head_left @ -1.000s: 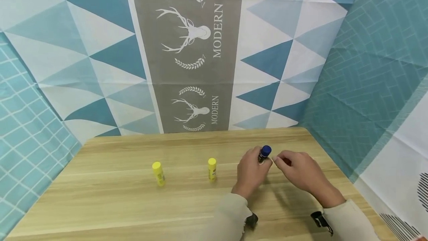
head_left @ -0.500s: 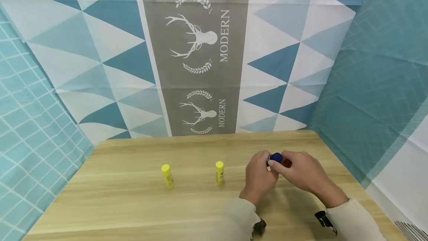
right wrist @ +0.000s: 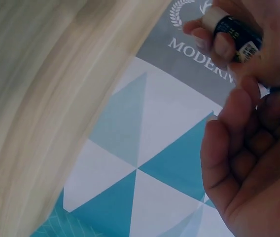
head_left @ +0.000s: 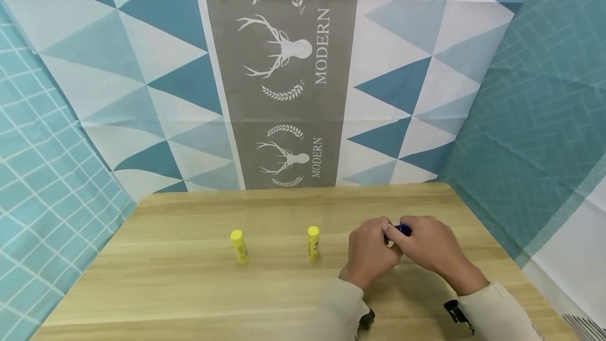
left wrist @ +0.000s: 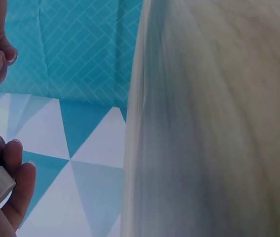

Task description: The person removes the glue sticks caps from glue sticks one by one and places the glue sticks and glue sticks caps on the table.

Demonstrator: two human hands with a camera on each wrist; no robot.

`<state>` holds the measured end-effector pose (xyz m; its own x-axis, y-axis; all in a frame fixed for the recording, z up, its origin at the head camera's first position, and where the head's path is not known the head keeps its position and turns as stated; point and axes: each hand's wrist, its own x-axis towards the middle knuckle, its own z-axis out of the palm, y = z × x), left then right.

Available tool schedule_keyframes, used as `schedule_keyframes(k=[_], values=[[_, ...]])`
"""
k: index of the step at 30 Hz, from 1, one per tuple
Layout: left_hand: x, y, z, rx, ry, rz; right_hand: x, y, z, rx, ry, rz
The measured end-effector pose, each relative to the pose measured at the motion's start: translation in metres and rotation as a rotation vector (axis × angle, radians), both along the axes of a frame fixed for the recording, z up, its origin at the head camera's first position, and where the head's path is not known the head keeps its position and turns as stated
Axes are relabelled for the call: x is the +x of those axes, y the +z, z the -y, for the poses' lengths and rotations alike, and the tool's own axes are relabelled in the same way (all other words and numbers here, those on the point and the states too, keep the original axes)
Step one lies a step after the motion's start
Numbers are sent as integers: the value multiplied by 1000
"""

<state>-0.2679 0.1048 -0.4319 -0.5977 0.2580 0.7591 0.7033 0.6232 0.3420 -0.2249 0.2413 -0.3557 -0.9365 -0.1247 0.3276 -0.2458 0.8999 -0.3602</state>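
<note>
At the right of the table, my left hand [head_left: 371, 251] grips a dark blue glue stick [right wrist: 237, 37] with a white base. In the left wrist view, its fingers curl round the label near that base. My right hand [head_left: 431, 246] pinches the blue cap [head_left: 404, 229] end between thumb and fingers, close against the left hand. The stick lies tilted sideways above the table, and most of it is covered by the hands in the head view. Whether the cap is apart from the body is hidden.
Two yellow glue sticks stand upright left of the hands, one nearer [head_left: 313, 243] and one farther left [head_left: 239, 247]. They rest on a wooden table [head_left: 189, 293]. Patterned cloth [head_left: 284, 93] hangs behind the back edge and along both sides.
The right hand has come in from beside the glue stick and taken hold of its blue cap. The stick has tipped from upright toward the right. The head view has shifted slightly.
</note>
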Motion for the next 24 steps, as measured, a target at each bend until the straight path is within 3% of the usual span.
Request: schedule_keyframes(k=[10,15,24], values=[[-7,3,7,-3,55,-118,0,-3,9,-9,24,9],[-8,1,6,-5,55,-93,1,-2,11,-19,13,16],[-8,0,3,5,56,-118,4,0,8,-14,0,19]])
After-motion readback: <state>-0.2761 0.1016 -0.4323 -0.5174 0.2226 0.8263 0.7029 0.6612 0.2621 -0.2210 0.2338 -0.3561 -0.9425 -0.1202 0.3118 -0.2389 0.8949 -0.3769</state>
